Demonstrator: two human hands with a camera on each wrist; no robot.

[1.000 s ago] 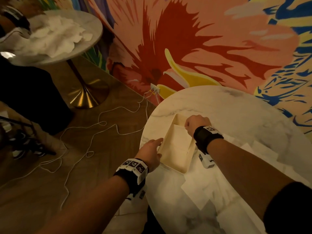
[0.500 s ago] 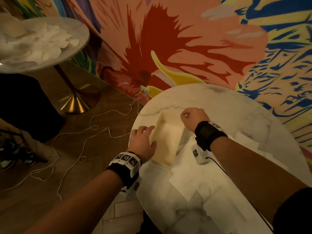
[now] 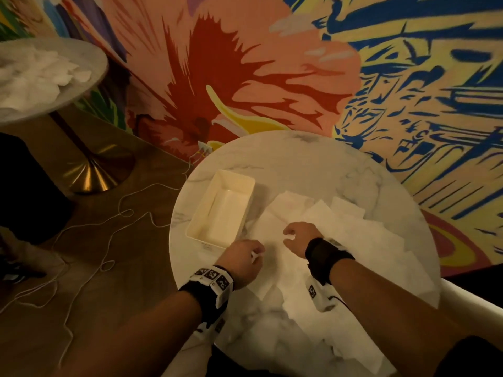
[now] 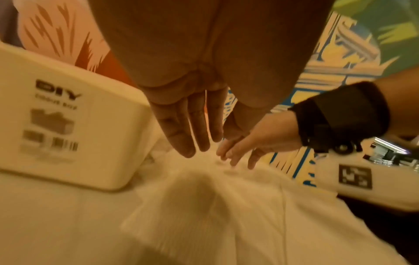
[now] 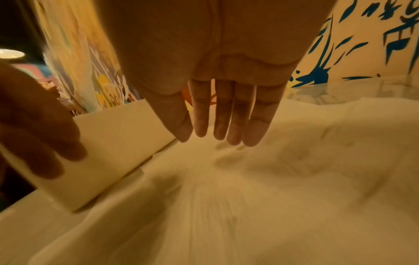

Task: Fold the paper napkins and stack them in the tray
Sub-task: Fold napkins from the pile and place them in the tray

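Hovering side by side over the loose pile of napkins (image 3: 321, 227), too jumbled to count, the left hand (image 3: 243, 258) and right hand (image 3: 298, 238) hang with fingers straight, holding nothing. One tray (image 3: 246, 205) sits just left of the napkins.

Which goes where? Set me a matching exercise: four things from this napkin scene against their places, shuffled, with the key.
Things:
1. cream rectangular plastic tray
2. flat white paper napkins
3. crumpled white napkin heap
4. left hand

Places:
A. on the far round table, upper left
B. left part of the near round marble table
C. spread out right of the tray
D. by the tray's near corner, fingers straight

Pairs: 1-B, 2-C, 3-A, 4-D
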